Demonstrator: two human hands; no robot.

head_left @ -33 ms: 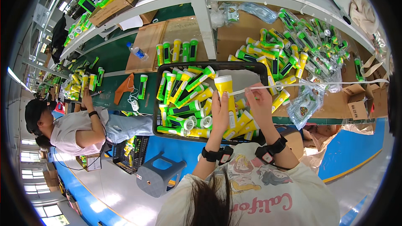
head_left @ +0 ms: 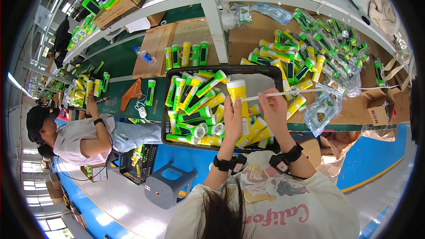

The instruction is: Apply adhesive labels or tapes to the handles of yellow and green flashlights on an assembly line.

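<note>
My left hand (head_left: pixel 231 117) is closed around a yellow flashlight (head_left: pixel 236 89), which stands nearly upright with its wide white-rimmed head at the top. A thin white strap (head_left: pixel 314 90) runs from just below that head off to the right. Between thumb and fingers, my right hand (head_left: pixel 275 113) pinches this strap a short way from the flashlight. Both hands are over a black plastic crate (head_left: pixel 201 68) filled with green and yellow flashlights (head_left: pixel 195 114). My fingers hide part of the held flashlight's body.
Loose flashlights (head_left: pixel 292 55) and bagged ones (head_left: pixel 338 57) lie piled behind the crate to the right. Several flashlights (head_left: pixel 187 55) stand beyond it. A shelf post (head_left: pixel 211 17) rises at the back. Left are a bottle (head_left: pixel 145 55), a grey stool (head_left: pixel 166 186) and a co-worker (head_left: pixel 84 139).
</note>
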